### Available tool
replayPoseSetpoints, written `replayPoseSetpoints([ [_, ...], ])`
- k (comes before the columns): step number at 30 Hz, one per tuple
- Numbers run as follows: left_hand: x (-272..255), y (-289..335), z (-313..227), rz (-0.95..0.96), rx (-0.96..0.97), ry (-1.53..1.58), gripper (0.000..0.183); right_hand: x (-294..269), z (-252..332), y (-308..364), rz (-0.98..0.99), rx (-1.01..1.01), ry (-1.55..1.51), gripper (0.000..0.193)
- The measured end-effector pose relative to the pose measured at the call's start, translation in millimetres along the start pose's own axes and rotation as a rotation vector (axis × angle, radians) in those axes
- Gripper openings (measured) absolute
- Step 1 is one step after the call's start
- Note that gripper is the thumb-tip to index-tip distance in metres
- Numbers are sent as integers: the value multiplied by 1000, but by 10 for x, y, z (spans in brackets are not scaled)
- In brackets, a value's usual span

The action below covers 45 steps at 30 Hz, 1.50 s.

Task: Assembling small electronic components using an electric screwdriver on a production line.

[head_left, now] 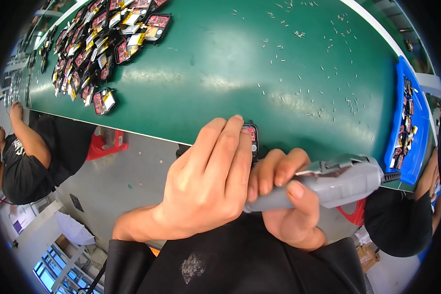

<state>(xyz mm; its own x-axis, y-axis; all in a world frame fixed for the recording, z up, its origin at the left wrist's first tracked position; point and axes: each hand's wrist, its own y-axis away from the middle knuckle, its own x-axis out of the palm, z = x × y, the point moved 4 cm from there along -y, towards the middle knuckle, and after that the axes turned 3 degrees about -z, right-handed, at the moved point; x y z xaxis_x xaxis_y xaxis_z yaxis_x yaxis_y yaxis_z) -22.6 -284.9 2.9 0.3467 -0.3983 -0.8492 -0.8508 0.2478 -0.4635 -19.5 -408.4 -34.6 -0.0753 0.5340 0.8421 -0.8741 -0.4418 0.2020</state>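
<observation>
At the near edge of the table, my left hand [208, 179] is closed over a small black-cased device [253, 134] with a red circuit board inside. The fingers cover most of that device; only its right side shows. My right hand [291, 196] grips a grey handheld power tool [338, 183], which looks like an electric screwdriver with a ribbed black cord sleeve. The tool lies sideways, its cord end toward the right. Its other end reaches my left hand, and the tip is hidden.
A heap of similar open devices [90, 46] covers the far left, with one device [104, 101] apart nearby. Small metal pins or screws [321, 90] lie scattered at right. A blue bin [416, 142] holds more devices. People sit at left [32, 152] and right [399, 220].
</observation>
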Motion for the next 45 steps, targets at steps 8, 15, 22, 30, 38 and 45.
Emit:
replayPoseSetpoints([
  [8,-20,81,9,125,-15,65,41,293,739,-273,137,-159,195,20],
  [15,15,131,51,45,31,67,44,426,868,-591,226,-281,334,18],
  [22,38,139,76,-5,15,94,37,379,807,-695,229,-277,401,17],
  [30,31,139,86,-20,-11,130,31,377,795,-717,268,-228,435,17],
  [38,27,148,82,-33,-8,123,31,442,788,-792,337,-155,468,18],
  [45,7,127,73,-22,22,113,32,503,710,-950,563,-49,475,21],
])
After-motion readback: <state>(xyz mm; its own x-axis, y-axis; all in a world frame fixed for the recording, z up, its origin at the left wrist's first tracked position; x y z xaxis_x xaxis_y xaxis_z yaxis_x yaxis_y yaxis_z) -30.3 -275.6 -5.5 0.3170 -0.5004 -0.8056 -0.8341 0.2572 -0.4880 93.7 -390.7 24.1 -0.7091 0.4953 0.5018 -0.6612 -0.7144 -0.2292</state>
